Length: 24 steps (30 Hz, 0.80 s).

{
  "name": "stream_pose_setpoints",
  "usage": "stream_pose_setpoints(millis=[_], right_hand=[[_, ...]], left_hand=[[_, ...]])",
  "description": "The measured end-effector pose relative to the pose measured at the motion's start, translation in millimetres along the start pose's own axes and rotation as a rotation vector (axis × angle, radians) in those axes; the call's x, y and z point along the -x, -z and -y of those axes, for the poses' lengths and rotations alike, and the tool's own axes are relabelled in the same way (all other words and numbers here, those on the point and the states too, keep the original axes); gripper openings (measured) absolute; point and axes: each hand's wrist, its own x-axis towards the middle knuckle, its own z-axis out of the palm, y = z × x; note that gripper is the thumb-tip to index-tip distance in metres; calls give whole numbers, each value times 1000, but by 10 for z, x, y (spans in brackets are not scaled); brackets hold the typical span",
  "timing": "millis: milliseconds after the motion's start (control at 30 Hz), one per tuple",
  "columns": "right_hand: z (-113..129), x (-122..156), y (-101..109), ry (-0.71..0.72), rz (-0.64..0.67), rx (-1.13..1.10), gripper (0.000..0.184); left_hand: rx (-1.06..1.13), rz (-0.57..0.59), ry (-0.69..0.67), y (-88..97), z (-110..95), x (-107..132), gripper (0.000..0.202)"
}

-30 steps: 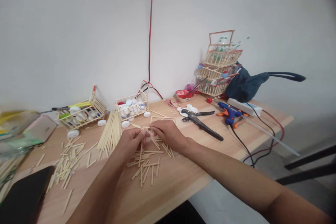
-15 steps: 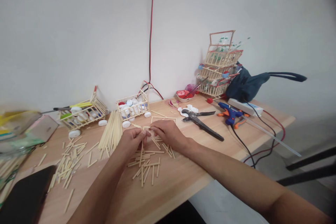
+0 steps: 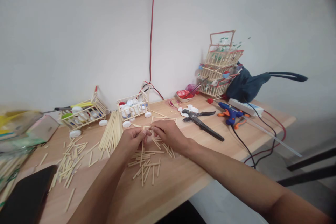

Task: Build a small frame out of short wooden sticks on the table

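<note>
My left hand [image 3: 131, 140] and my right hand [image 3: 168, 132] meet at the middle of the wooden table [image 3: 178, 178]. Both pinch a small frame of thin wooden sticks [image 3: 143, 139], fingertips almost touching at its top corner. One stick of the frame hangs down from my left fingers. Beneath the hands lies a scatter of short cut sticks [image 3: 147, 168]. A bundle of long sticks [image 3: 111, 133] lies just left of my left hand.
Two stick carts with bottle caps [image 3: 132, 106] [image 3: 82, 112] stand at the back. Black cutters [image 3: 201, 122], a blue glue gun [image 3: 231, 113], a power strip [image 3: 245, 106], stacked stick baskets [image 3: 220, 64] and a dark bag [image 3: 246, 84] are to the right. A black phone [image 3: 26, 196] lies front left.
</note>
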Motion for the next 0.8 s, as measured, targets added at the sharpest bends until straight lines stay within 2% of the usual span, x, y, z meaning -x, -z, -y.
stream_pose_setpoints(millis=[300, 800], right_hand=[[2, 6, 6, 7, -4, 11, 24], [-3, 1, 5, 1, 1, -6, 25]], left_hand=[[-3, -14, 12, -20, -70, 31, 36], [1, -7, 9, -14, -33, 15, 37]])
